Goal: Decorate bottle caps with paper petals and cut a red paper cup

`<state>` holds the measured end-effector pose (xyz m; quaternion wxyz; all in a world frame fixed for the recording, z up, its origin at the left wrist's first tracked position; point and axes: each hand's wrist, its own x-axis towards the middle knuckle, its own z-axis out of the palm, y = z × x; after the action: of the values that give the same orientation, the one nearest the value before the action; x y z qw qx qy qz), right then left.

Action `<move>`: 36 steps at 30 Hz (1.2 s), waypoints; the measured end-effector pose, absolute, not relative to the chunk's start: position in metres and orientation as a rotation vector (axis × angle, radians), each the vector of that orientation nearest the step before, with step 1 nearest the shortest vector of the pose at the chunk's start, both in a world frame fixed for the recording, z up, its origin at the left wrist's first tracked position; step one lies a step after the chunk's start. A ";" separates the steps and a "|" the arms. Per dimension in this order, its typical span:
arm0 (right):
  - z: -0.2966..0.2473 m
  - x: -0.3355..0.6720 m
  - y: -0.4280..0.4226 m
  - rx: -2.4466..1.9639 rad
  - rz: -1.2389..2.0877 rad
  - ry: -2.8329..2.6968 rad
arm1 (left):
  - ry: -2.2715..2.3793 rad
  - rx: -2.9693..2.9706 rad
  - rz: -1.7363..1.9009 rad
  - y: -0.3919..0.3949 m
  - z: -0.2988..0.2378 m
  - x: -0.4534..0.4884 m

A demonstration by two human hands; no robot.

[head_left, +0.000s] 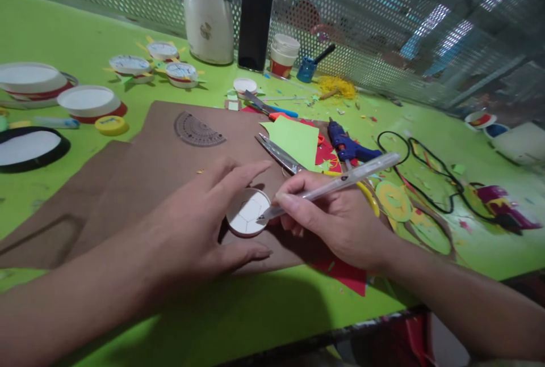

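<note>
On a sheet of brown cardboard lies a small round white paper lid with a raised rim and thin dark lines in a polygon pattern. My left hand curves around its left side, thumb and fingers spread apart; whether it touches the rim I cannot tell. Between the thumb and fingers of my right hand is a clear-barrelled pen, its tip on the lid's lower right part. Just beyond the right hand lie metal scissors and light green paper.
Behind the lid sits a protractor. A glue gun, black cord and paper scraps lie to the right. Decorated lids stand at the back left. A jug, phone and paper cups line the perforated metal screen.
</note>
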<state>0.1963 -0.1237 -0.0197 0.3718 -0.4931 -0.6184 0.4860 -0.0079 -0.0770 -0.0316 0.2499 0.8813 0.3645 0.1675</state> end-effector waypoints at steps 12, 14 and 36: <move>-0.022 0.197 -0.123 -1.299 1.210 -1.582 | 0.919 2.480 0.489 -0.075 -0.036 -0.010; -0.022 0.197 -0.123 -1.278 1.218 -1.601 | 0.915 2.469 0.481 -0.075 -0.036 -0.010; -0.024 0.198 -0.123 -1.291 1.279 -1.623 | 0.926 2.411 0.457 -0.075 -0.036 -0.010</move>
<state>0.1979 -0.1233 -0.0244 0.3454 -0.4972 -0.6251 0.4928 -0.0095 -0.0748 -0.0357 0.2563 0.8885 0.3414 0.1685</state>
